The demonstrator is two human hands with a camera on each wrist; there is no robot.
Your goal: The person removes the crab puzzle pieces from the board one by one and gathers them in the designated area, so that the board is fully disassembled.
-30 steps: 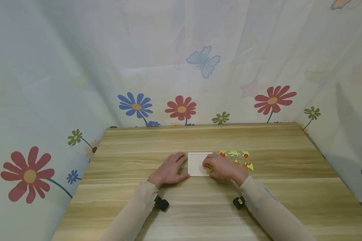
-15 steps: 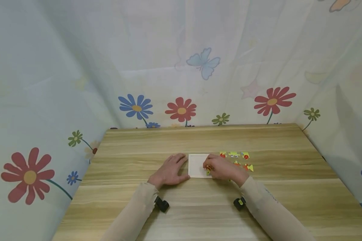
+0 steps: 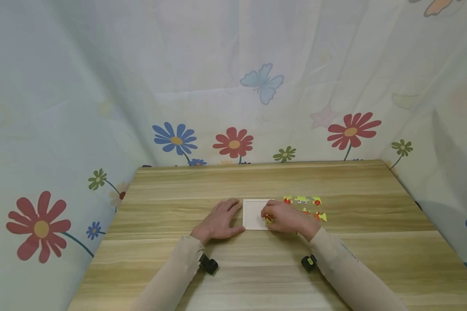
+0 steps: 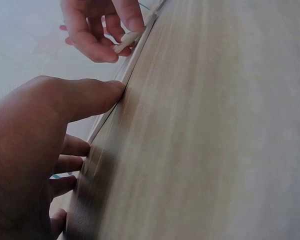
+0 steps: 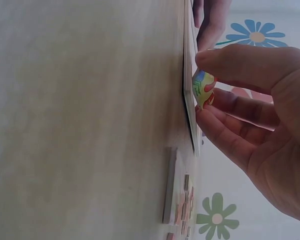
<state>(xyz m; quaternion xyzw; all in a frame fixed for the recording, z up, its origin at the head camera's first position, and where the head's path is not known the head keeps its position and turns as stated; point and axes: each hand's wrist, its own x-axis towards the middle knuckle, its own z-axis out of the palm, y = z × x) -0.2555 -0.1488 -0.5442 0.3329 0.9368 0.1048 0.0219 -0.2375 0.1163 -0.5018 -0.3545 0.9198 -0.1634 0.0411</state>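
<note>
A shallow white puzzle tray [image 3: 254, 214] lies on the wooden table. My left hand [image 3: 219, 220] rests beside it with relaxed, spread fingers. Its thumb touches the tray's near left corner, and in the left wrist view the fingertips are down along the edge. My right hand [image 3: 287, 217] pinches a jigsaw puzzle piece [image 5: 204, 89] between thumb and fingers over the tray's right part. The piece is yellow-green with red and blue print, and stands tilted at the tray's rim in the right wrist view. The right hand hides part of the tray.
Several loose jigsaw pieces lie right of the tray, among them a yellow-green one [image 3: 302, 200] in the back row and a red and yellow one [image 3: 321, 217] nearer the right hand. A flower-printed curtain [image 3: 202, 86] surrounds the table [image 3: 233, 276].
The jigsaw piece has turned slightly in the right hand's fingers, staying over the right part of the tray. The left hand holds its place. The head view has tilted up a little.
</note>
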